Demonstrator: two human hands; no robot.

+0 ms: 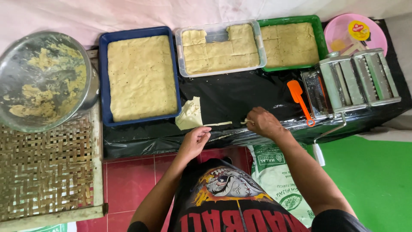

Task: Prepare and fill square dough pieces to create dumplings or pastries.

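Observation:
My left hand (195, 141) pinches one end of a thin strip of pale dough (219, 124) at the front edge of a low table covered in black plastic (240, 92). My right hand (262, 122) grips the strip's other end a little to the right. A flat rolled piece of dough (189, 114) lies on the black plastic just left of the strip. Both hands hold the strip stretched between them, close to the plastic.
A blue tray (103, 77) with a dough slab, a clear tray (219, 34) of cut dough squares and a green tray (319, 38) line the back. A metal pasta roller (352, 79) with crank, an orange scraper (299, 99), a pink bowl (334, 30), a steel bowl (43, 79) and a woven rack (45, 169) surround them.

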